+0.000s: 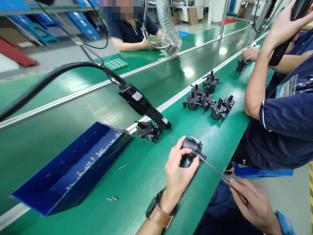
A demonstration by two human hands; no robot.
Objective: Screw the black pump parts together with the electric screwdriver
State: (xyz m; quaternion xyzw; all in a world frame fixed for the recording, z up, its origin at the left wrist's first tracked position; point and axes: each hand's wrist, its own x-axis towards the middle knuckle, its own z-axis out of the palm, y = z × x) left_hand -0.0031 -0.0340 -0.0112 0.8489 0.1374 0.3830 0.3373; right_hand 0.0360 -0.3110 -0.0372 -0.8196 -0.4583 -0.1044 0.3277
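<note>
Thumb and fingers of my left hand (179,168) are closed around a black plastic pump-like part (192,146), lying on its side on the green workbench. My right hand (253,200) is closed on a long thin screwdriver (216,169), its handle mostly hidden in the fingers. The shaft's tip meets the black part near my left fingertips. Just beyond the part lies a thin metal rod (201,132). Left of my left hand, another black part (146,130) stands beside the tip of a hanging electric screwdriver (149,109).
A blue bin (80,169) with small white pieces along its side stands at left. Small metal pins (112,198) lie near it. Several more black assemblies (206,99) stand ahead. A co-worker (281,88) sits at right; another person (133,32) works across the line.
</note>
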